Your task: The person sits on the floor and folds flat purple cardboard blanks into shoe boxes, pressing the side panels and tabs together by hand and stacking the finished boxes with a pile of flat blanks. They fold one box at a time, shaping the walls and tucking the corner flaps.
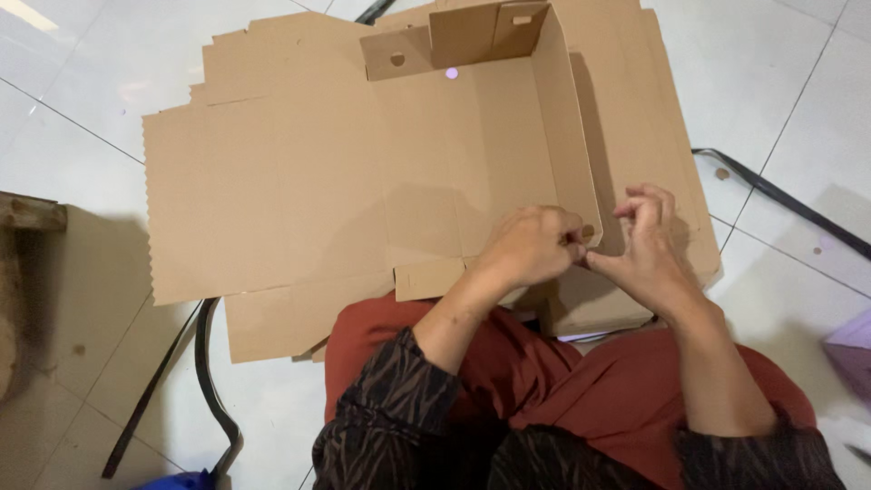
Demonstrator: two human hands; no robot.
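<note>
A brown cardboard box (472,136) lies half folded on the white tiled floor, its far and right walls standing and a wide flat lid panel (263,172) spread to the left. My left hand (531,243) is closed on the near right corner flap of the box. My right hand (646,243) pinches the same corner from the right, fingers curled, thumb pressing toward the left hand. Both hands meet at a small hole in the side wall. My lap in red cloth (581,381) is just under the box's near edge.
A black strap (213,381) lies on the floor at the lower left, and another black strap (780,200) runs along the tiles at the right. A worn wooden piece (27,213) sits at the left edge. A purple object (853,349) shows at the right edge.
</note>
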